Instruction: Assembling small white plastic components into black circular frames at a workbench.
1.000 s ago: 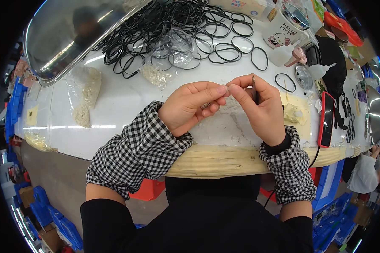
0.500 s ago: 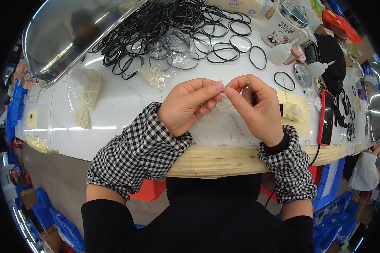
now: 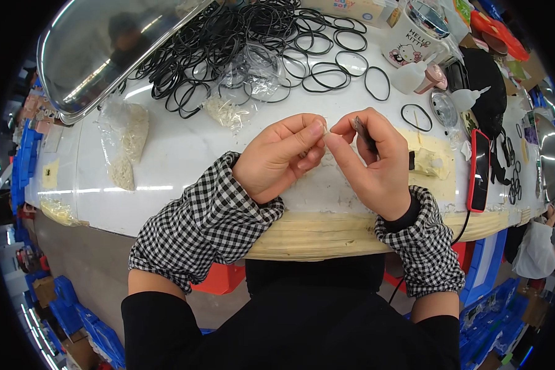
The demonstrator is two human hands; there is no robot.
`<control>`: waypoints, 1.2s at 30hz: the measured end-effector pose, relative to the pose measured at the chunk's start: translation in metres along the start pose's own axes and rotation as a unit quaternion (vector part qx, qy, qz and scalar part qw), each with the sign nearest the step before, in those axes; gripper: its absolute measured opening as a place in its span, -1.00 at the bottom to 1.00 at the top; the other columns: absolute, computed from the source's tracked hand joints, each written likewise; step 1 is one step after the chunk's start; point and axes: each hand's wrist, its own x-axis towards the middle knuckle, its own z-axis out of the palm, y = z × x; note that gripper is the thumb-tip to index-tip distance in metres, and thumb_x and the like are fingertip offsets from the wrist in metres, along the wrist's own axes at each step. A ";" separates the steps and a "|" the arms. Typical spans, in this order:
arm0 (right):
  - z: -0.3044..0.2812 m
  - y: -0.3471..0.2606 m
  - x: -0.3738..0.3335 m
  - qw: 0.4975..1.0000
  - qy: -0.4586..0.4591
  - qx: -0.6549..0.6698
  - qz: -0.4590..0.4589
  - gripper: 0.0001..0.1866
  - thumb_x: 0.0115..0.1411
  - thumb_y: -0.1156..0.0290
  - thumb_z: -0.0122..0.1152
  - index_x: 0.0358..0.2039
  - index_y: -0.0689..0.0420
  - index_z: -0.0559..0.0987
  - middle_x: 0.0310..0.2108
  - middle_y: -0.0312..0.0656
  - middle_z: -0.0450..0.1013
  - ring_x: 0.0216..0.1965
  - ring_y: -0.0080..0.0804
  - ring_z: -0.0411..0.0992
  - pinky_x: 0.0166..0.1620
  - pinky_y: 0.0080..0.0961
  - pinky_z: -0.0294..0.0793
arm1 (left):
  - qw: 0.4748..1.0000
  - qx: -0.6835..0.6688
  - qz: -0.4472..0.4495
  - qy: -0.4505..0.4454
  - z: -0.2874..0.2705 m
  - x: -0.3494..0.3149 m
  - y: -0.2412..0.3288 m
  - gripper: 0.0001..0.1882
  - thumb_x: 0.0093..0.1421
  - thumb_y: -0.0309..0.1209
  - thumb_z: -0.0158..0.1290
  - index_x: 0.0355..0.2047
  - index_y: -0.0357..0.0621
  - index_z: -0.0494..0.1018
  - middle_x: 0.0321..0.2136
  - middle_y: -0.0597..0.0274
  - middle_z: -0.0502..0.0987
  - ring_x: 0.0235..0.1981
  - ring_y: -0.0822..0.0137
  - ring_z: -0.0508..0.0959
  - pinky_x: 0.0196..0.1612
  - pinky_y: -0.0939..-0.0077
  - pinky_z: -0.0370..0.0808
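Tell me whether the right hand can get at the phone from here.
Probably yes: the phone lies right of the right hand, and only low things, like the yellow sheet, seem between. A dark tool in that hand might hamper a grasp.

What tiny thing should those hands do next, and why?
Maybe the left hand should pinch a little more firmly: it seems to hold a tiny pale piece, too small to make out, that could slip, and the right hand, with a thin dark tool in it, is very close.
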 end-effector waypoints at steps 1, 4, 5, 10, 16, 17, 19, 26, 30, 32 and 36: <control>-0.001 -0.001 0.000 1.000 -0.004 -0.002 0.000 -0.83 0.04 0.39 0.25 -0.48 0.20 0.47 -0.63 -0.31 0.33 -0.67 -0.65 0.19 -0.63 -0.70 0.12 | 1.000 -0.012 0.005 -0.015 -0.001 0.000 0.000 -0.82 0.28 -0.30 -0.10 -0.27 -0.15 0.37 -0.55 0.44 0.33 -0.55 0.62 0.22 -0.47 0.79 0.20; -0.002 0.002 0.000 0.996 -0.018 -0.082 -0.029 -0.75 0.07 0.27 0.23 -0.53 0.18 0.44 -0.67 -0.25 0.31 -0.70 -0.49 0.23 -0.63 -0.59 0.18 | 0.997 -0.051 0.011 -0.059 -0.005 0.000 -0.002 -0.83 0.30 -0.30 -0.12 -0.25 -0.13 0.34 -0.52 0.44 0.32 -0.52 0.62 0.22 -0.45 0.80 0.20; -0.002 0.003 0.000 0.992 -0.024 -0.120 -0.043 -0.72 0.08 0.23 0.23 -0.54 0.17 0.43 -0.69 -0.23 0.31 -0.70 -0.43 0.24 -0.63 -0.55 0.20 | 0.995 -0.063 0.009 -0.073 -0.006 -0.001 -0.002 -0.83 0.30 -0.30 -0.13 -0.25 -0.12 0.34 -0.51 0.44 0.32 -0.51 0.62 0.22 -0.44 0.80 0.20; 0.000 0.005 -0.002 0.987 -0.007 -0.145 -0.074 -0.67 0.09 0.18 0.20 -0.59 0.16 0.39 -0.68 -0.21 0.32 -0.69 -0.30 0.29 -0.62 -0.47 0.23 | 0.991 -0.084 0.011 -0.107 -0.008 0.001 -0.006 -0.83 0.30 -0.30 -0.14 -0.25 -0.11 0.33 -0.46 0.44 0.32 -0.48 0.62 0.22 -0.42 0.81 0.20; 0.001 0.004 -0.002 0.987 -0.009 -0.139 -0.075 -0.67 0.10 0.19 0.19 -0.60 0.16 0.38 -0.68 -0.22 0.32 -0.69 -0.31 0.29 -0.62 -0.48 0.23 | 0.991 -0.083 0.017 -0.103 -0.006 -0.001 -0.008 -0.85 0.30 -0.31 -0.14 -0.25 -0.09 0.33 -0.44 0.44 0.33 -0.47 0.61 0.24 -0.41 0.82 0.21; 0.001 0.003 -0.002 0.988 -0.008 -0.137 -0.077 -0.67 0.10 0.19 0.19 -0.60 0.16 0.37 -0.68 -0.22 0.32 -0.69 -0.31 0.29 -0.62 -0.48 0.23 | 0.991 -0.085 0.019 -0.106 -0.007 -0.001 -0.009 -0.86 0.30 -0.31 -0.14 -0.25 -0.09 0.33 -0.43 0.44 0.34 -0.47 0.61 0.24 -0.42 0.82 0.21; 0.002 0.003 -0.003 0.987 -0.005 -0.142 -0.076 -0.67 0.10 0.19 0.18 -0.60 0.16 0.37 -0.68 -0.22 0.32 -0.69 -0.31 0.29 -0.62 -0.48 0.24 | 0.991 -0.085 0.022 -0.105 -0.007 0.000 -0.009 -0.86 0.30 -0.31 -0.13 -0.25 -0.08 0.33 -0.43 0.44 0.34 -0.47 0.61 0.23 -0.42 0.82 0.21; 0.003 0.003 -0.003 0.984 -0.002 -0.156 -0.085 -0.68 0.11 0.20 0.17 -0.59 0.15 0.37 -0.67 -0.22 0.33 -0.68 -0.30 0.31 -0.62 -0.47 0.25 | 0.991 -0.080 0.037 -0.098 -0.004 -0.001 -0.011 -0.87 0.30 -0.31 -0.13 -0.27 -0.06 0.34 -0.44 0.45 0.34 -0.48 0.61 0.23 -0.43 0.82 0.21; 0.005 0.005 -0.004 0.984 0.004 -0.153 -0.092 -0.68 0.12 0.20 0.16 -0.59 0.15 0.36 -0.67 -0.22 0.32 -0.68 -0.30 0.31 -0.62 -0.47 0.25 | 0.990 -0.086 0.041 -0.099 -0.004 -0.001 -0.012 -0.87 0.30 -0.31 -0.13 -0.27 -0.06 0.34 -0.44 0.45 0.35 -0.48 0.61 0.23 -0.43 0.82 0.21; 0.005 0.005 -0.004 0.983 0.002 -0.156 -0.094 -0.68 0.13 0.20 0.15 -0.59 0.15 0.36 -0.68 -0.22 0.32 -0.68 -0.30 0.31 -0.62 -0.47 0.25 | 0.991 -0.088 0.038 -0.096 -0.003 -0.001 -0.011 -0.87 0.29 -0.31 -0.12 -0.27 -0.06 0.34 -0.44 0.45 0.35 -0.48 0.61 0.23 -0.43 0.81 0.21; 0.003 0.002 -0.004 0.984 -0.013 -0.152 -0.088 -0.67 0.13 0.19 0.14 -0.61 0.15 0.36 -0.69 -0.23 0.31 -0.70 -0.32 0.30 -0.64 -0.48 0.23 | 0.991 -0.083 0.045 -0.099 -0.003 -0.001 -0.013 -0.87 0.29 -0.31 -0.11 -0.26 -0.06 0.34 -0.44 0.45 0.34 -0.48 0.61 0.23 -0.43 0.81 0.21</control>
